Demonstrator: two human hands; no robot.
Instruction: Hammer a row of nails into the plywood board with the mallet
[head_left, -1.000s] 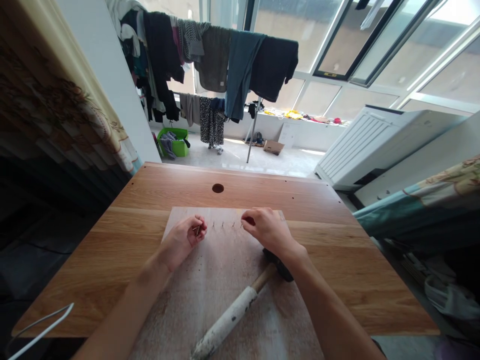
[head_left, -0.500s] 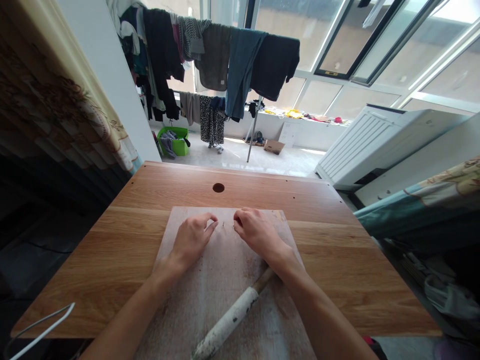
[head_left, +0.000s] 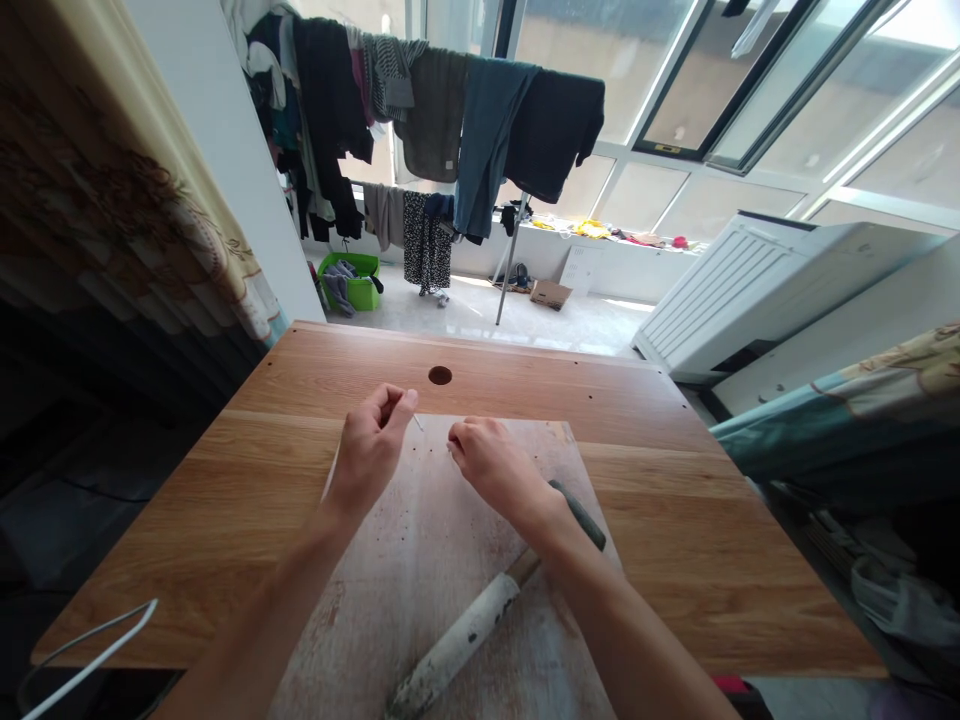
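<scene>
My left hand point(head_left: 373, 440) is closed in a pinch above the far left corner of a worn wooden board point(head_left: 420, 560). A thin, pale nail point(head_left: 419, 423) sticks out below its fingertips. My right hand point(head_left: 491, 462) is curled closed just over the board's far part, and what its fingers hold, if anything, is too small to make out. Under my right wrist lies a hammer point(head_left: 465, 635) with a white-wrapped handle. Its dark head point(head_left: 579, 515) rests to the right of the wrist, and my forearm hides part of it. Small dark holes dot the board.
The board lies on a wooden table point(head_left: 675, 540) with a round hole point(head_left: 440, 375) near its far edge. A white cable point(head_left: 97, 655) loops at the near left corner. Beyond stand a drying rack with clothes point(head_left: 491, 130) and a green basket point(head_left: 364, 290).
My left hand has risen and moved away toward the far left, now with the nail in its pinch. My right hand has shifted slightly left. The hammer's head has come into view.
</scene>
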